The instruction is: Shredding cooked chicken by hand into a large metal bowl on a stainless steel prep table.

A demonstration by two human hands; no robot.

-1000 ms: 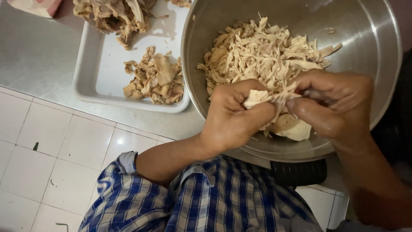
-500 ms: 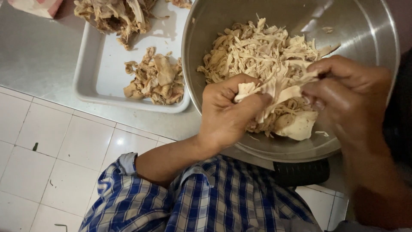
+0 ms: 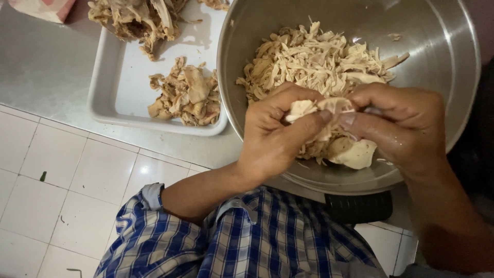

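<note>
Head view shows our left hand (image 3: 272,139) and right hand (image 3: 401,128) back together, both pinching one pale chicken piece (image 3: 316,108) over the steel bowl (image 3: 453,62); half a second ago they were pulled apart, so we judge another strip starts tearing.

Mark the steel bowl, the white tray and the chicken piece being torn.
steel bowl (image 3: 458,56), head view, bare inner wall.
white tray (image 3: 110,92), head view, bare floor.
chicken piece (image 3: 309,107), head view, pale end between both hands.
</note>
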